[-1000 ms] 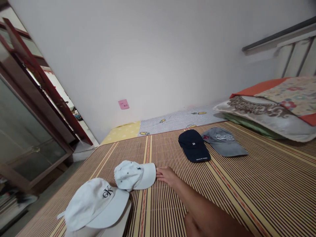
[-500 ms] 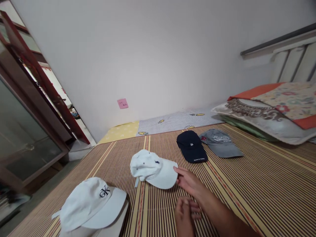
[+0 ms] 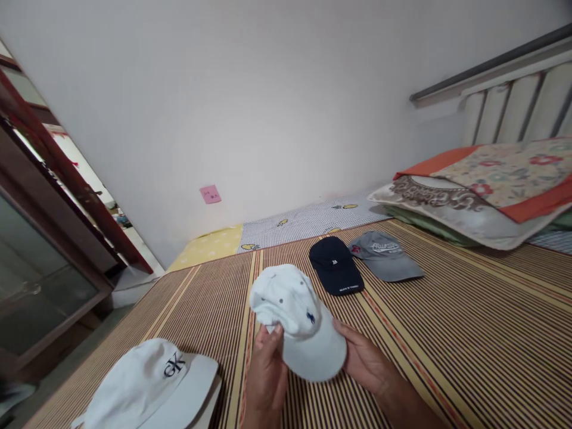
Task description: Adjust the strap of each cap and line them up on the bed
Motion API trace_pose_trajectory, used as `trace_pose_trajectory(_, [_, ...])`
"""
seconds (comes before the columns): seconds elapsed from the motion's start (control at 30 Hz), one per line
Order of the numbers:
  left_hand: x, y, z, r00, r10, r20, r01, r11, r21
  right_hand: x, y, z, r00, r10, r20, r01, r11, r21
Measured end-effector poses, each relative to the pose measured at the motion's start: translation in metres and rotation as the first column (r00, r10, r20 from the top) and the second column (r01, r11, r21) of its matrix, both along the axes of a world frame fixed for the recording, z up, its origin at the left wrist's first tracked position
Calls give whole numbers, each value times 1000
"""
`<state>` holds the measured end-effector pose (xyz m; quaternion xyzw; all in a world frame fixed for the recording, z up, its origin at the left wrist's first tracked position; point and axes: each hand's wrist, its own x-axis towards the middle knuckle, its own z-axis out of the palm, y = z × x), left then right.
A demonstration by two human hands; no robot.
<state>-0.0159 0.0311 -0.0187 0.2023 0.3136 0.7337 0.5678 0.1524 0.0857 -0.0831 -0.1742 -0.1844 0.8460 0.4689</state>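
A white cap with a small dark horse logo [image 3: 292, 304] is held over the striped mat [image 3: 214, 298]. My left hand [image 3: 268, 363] grips its near lower edge, thumb on top. At the right side of the brim, my right hand [image 3: 364, 357] holds on, with its fingers partly hidden beneath. The white cap with black "CK" lettering [image 3: 138, 381] lies at the lower left, on top of another light brim. Farther back, a navy cap [image 3: 335, 265] rests beside a grey cap [image 3: 386, 256].
Stacked pillows [image 3: 447, 202] lie at the right, below a white radiator [image 3: 513, 107]. A pink note [image 3: 210, 194] is on the wall. Patterned cloth [image 3: 304, 221] runs along the wall edge. At the left is a reddish-brown door frame [image 3: 84, 185].
The horse-logo cap has been lifted and brought nearer, its brim turned toward me. My left hand has moved left and taken hold of it. The camera view has shifted slightly.
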Motion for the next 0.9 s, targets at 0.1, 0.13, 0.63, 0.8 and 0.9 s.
trace_pose_trajectory(0.1, [-5,-11,-13,992,-124,8,125,988,-92,9,1,-4,999,-15,-39,17,999,46])
trace_pose_trajectory(0.13, [-7,-14,-18,987,-157,13,158,982,-107,12,2,-7,999,-35,-33,37,997,63])
trace_pose_trajectory(0.63, [-14,3,-48,847,-507,162,472,856,209,27,-1,-4,978,-156,136,146,986,80])
trace_pose_trajectory(0.8, [-19,5,-47,896,-433,101,423,900,107,29,-3,8,973,-151,173,116,974,195])
trace_pose_trajectory(0.9, [-20,-4,-27,968,-249,3,249,967,58,39,-5,27,958,-192,212,122,945,305])
